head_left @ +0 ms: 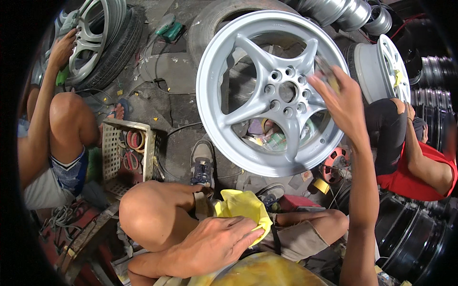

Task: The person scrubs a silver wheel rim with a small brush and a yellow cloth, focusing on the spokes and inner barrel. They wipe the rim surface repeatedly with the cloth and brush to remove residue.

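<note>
A large silver wheel rim (pixel 289 169) with five spokes stands tilted in front of me, against a worn tire (pixel 202 38). My right hand (pixel 341 100) is over the rim's right-hand spokes, blurred by motion. Its fingers close round a small greyish, yellowish thing that is too smeared to name. Low in the middle, my left hand (pixel 217 245) grips a bright yellow cloth (pixel 243 207) in front of my lap, apart from the rim.
A plastic crate (pixel 114 162) with tape rolls and scissors stands left. A co-worker's hand (pixel 62 50) touches another wheel (pixel 102 52); a person in red (pixel 415 167) sits right beside a white rim (pixel 393 69). Cables, a sander (pixel 167 26) and a red reel (pixel 335 164) lie about.
</note>
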`<act>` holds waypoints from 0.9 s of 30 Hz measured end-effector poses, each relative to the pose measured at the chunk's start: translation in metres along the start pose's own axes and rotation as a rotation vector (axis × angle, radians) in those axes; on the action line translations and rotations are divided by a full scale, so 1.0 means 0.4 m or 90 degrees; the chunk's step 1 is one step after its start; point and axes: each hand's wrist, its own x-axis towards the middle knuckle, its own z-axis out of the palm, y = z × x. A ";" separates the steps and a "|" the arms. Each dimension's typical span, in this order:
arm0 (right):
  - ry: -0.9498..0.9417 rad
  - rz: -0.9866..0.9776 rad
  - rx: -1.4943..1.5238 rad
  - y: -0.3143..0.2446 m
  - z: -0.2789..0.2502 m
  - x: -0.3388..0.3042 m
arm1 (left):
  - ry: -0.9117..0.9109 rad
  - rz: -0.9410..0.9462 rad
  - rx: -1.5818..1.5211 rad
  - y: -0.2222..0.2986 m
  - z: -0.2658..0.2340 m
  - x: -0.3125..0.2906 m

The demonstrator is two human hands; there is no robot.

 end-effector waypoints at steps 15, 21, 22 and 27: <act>0.037 0.085 -0.054 0.013 0.155 0.145 | -0.029 -0.038 0.005 0.004 -0.019 -0.001; 0.091 0.021 -0.068 0.066 0.087 0.134 | -0.005 -0.023 0.009 -0.006 -0.010 -0.005; 0.068 0.016 -0.081 0.065 0.078 0.128 | -0.004 -0.017 0.005 -0.006 -0.008 -0.005; -0.085 0.094 0.084 0.046 0.015 0.031 | 0.035 -0.015 -0.023 -0.001 -0.010 0.010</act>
